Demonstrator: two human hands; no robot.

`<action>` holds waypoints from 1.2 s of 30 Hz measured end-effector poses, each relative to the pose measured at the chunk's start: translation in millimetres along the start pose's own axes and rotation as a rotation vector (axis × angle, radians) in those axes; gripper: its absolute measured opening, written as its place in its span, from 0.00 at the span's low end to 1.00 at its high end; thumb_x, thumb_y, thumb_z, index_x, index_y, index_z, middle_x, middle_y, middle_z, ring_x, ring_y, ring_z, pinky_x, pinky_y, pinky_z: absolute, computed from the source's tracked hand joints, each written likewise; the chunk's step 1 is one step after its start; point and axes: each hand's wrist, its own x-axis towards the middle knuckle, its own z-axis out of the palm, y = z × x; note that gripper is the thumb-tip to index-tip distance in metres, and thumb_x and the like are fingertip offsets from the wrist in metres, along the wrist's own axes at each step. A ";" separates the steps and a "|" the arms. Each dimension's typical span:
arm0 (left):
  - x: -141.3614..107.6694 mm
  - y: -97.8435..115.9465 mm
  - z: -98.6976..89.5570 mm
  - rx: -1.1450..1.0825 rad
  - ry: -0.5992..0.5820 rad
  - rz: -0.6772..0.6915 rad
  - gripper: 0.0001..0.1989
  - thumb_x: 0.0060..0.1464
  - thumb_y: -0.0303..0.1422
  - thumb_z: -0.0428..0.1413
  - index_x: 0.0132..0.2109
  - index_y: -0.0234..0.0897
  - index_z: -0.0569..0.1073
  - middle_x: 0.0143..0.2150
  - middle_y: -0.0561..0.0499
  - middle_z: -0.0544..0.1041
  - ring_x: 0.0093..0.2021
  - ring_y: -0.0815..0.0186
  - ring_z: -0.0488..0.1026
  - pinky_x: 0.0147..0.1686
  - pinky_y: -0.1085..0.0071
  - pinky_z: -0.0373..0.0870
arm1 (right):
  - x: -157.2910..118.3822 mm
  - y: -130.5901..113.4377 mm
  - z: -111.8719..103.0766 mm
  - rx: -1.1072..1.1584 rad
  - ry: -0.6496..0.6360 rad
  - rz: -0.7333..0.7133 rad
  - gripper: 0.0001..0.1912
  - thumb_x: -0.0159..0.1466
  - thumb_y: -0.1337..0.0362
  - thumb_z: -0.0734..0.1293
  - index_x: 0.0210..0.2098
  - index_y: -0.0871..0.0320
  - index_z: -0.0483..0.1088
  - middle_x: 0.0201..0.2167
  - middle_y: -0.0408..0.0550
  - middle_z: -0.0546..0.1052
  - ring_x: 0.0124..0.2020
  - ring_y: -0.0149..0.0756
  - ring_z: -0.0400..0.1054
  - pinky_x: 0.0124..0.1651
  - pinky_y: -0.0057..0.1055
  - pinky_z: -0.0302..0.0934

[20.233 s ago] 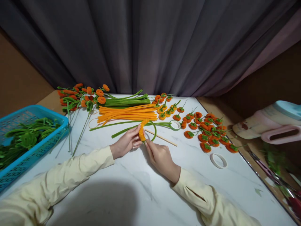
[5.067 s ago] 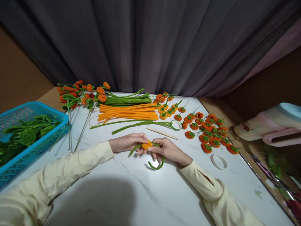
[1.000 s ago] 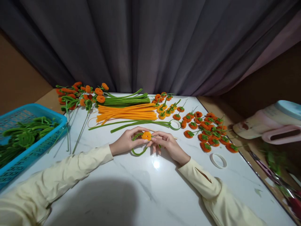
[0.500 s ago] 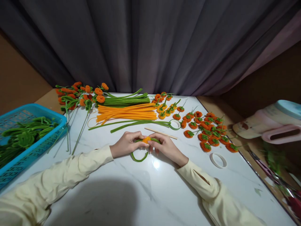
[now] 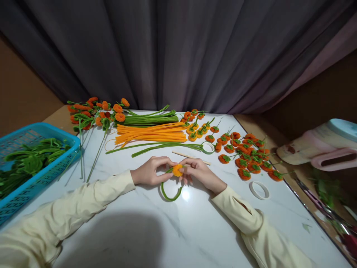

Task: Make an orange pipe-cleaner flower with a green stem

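Between my hands, over the middle of the white table, is a small yellow-orange pipe-cleaner pumpkin (image 5: 177, 170). My left hand (image 5: 153, 170) pinches it at its left side, with a bit of green stem by the fingertips. From the other side, the thumb and fingers of my right hand (image 5: 199, 172) are closed on it. A green pipe cleaner (image 5: 170, 200) curves in a loop below the pumpkin; its upper end runs up behind my fingers. Just beyond my hands a thin wooden stick (image 5: 190, 157) lies on the table.
Bundles of orange pipe cleaners (image 5: 150, 134) and green pipe cleaners (image 5: 152, 119) lie behind. Finished orange pumpkins (image 5: 244, 173) cluster at right near a white tape ring (image 5: 259, 190). A blue basket (image 5: 73, 143) stands left, a tumbler (image 5: 320, 145) lies right, scissors (image 5: 312, 197) beside the table.
The pumpkin has turned in my fingers and shows more of its face. The green loop beneath has swung slightly right and lower. Both hands stay nearly in place.
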 end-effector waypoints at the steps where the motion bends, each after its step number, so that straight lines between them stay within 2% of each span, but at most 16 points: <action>1: -0.2 0.0 0.4 0.016 -0.003 0.018 0.11 0.51 0.31 0.54 0.42 0.31 0.71 0.34 0.45 0.76 0.31 0.67 0.71 0.33 0.73 0.67 | 0.0 -0.3 -0.5 -0.002 -0.014 0.004 0.10 0.56 0.61 0.67 0.32 0.64 0.70 0.22 0.46 0.76 0.17 0.26 0.67 0.17 0.19 0.55; 10: -1.7 -2.8 5.4 0.089 0.033 0.130 0.09 0.52 0.30 0.54 0.41 0.33 0.71 0.34 0.44 0.76 0.34 0.65 0.73 0.35 0.71 0.69 | -1.5 -4.5 -0.9 -0.010 -0.046 0.034 0.10 0.56 0.62 0.67 0.31 0.65 0.70 0.19 0.46 0.75 0.16 0.25 0.65 0.17 0.19 0.55; 20: -3.1 -4.8 10.3 0.167 0.038 0.257 0.08 0.50 0.25 0.52 0.40 0.32 0.70 0.28 0.46 0.74 0.30 0.66 0.70 0.29 0.72 0.68 | -1.3 -6.1 1.3 -0.048 -0.099 0.069 0.10 0.55 0.62 0.67 0.30 0.65 0.70 0.19 0.45 0.75 0.15 0.24 0.64 0.16 0.19 0.52; 28: -1.9 -2.2 9.5 0.125 0.014 0.281 0.11 0.49 0.23 0.52 0.42 0.32 0.70 0.29 0.45 0.75 0.32 0.65 0.71 0.31 0.72 0.69 | -2.0 -3.1 -3.3 -0.047 -0.179 0.077 0.12 0.56 0.61 0.67 0.34 0.66 0.70 0.21 0.47 0.76 0.16 0.25 0.65 0.16 0.19 0.52; 36: -3.4 -2.4 4.7 0.119 -0.068 0.250 0.15 0.49 0.26 0.54 0.46 0.32 0.67 0.36 0.42 0.75 0.37 0.63 0.71 0.37 0.68 0.69 | -3.1 -9.1 -1.1 -0.047 -0.160 0.077 0.12 0.55 0.60 0.68 0.30 0.65 0.70 0.19 0.46 0.75 0.15 0.24 0.64 0.16 0.19 0.52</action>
